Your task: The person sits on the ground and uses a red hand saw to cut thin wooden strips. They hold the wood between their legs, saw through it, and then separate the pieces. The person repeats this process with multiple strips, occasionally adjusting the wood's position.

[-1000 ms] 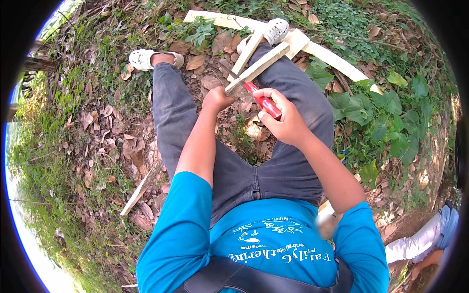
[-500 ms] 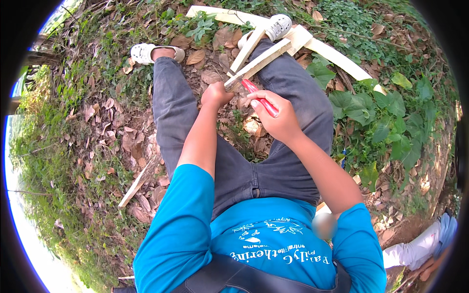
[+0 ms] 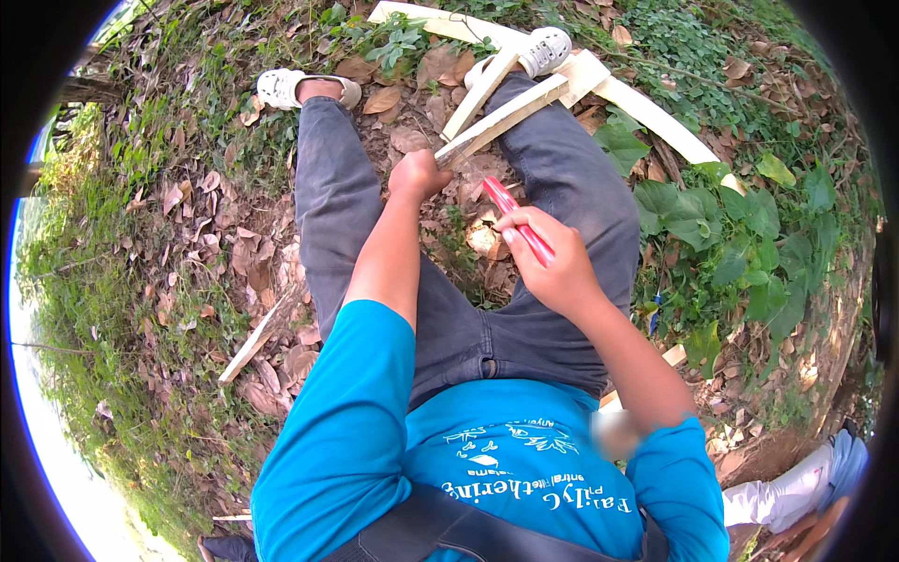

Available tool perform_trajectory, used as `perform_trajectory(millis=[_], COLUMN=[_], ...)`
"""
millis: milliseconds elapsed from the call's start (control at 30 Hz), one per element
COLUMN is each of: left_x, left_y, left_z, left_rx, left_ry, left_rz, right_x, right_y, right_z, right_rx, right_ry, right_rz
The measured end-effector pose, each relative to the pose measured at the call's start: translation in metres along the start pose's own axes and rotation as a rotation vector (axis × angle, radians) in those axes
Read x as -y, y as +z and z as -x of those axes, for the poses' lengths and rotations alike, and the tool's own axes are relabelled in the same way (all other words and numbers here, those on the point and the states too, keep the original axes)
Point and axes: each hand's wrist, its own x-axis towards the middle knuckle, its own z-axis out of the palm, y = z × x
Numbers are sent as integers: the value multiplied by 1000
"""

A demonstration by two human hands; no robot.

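My left hand (image 3: 419, 175) is closed around the near end of a pale wooden strip (image 3: 510, 116). The strip slants up to the right, and its far part lies over my right leg. My right hand (image 3: 554, 265) grips a slim red tool (image 3: 521, 221) with a pale stripe, its front end pointing up and left. That front end is apart from the wood, a short way below and right of my left hand. Whether the tool is a marker or a cutter, I cannot tell.
Another wooden piece (image 3: 480, 94) lies beside the strip, near my right shoe (image 3: 546, 51). A long pale board (image 3: 655, 122) runs behind on the ground. A loose stick (image 3: 253, 348) lies among dry leaves at left. Green plants (image 3: 688, 211) grow at right. Another person's legs (image 3: 782, 492) show at lower right.
My right hand has drawn the red tool down and to the right, away from the wooden strip. My left hand keeps its grip on the strip's end.
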Motion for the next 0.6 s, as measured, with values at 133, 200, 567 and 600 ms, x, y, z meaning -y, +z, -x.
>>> perform_trajectory(millis=[133, 200, 567, 600], left_x=[-2, -5, -8, -2], left_y=[-1, -3, 17, 19], left_z=[3, 3, 7, 6], left_rx=[17, 24, -139, -150], left_ry=[-38, -52, -50, -37], left_rz=[-5, -15, -20, -11], right_x=[36, 39, -20, -17], right_y=[-39, -48, 23, 25], right_z=[46, 47, -62, -61], right_rx=[39, 34, -81, -68], right_ry=[15, 21, -100, -86], right_rz=[93, 109, 12, 16])
